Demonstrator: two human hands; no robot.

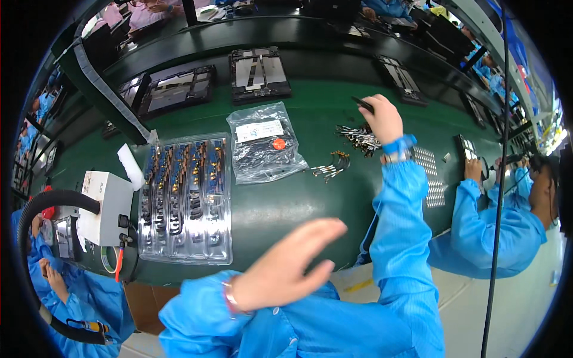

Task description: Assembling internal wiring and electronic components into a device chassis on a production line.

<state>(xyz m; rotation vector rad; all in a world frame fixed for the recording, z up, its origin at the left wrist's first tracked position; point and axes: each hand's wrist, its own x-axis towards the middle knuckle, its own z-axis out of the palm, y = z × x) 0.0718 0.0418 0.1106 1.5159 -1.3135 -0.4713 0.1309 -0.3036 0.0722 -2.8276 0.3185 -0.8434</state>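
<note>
My left hand (286, 262) hovers near the table's front edge, its fingers stretched out and nothing in it. Farther off, my right hand (382, 121) is closed on a slim black tool (363, 105), whose exact kind I cannot make out. Just below that hand lies a pile of small cable parts (359, 138) with dark and metallic ends. A smaller group of the same parts (332, 167) is spread to its left. Beside them rests a clear plastic bag (267, 158) with a white label and an orange dot, holding dark parts.
A clear tray (186, 200) of small flex parts lies at left, beside a white box (107, 203) with a black hose (48, 198). Opened flat devices (261, 74) line the back. Rows of small silver pieces (431, 179) lie right of my arm, near a co-worker (495, 224).
</note>
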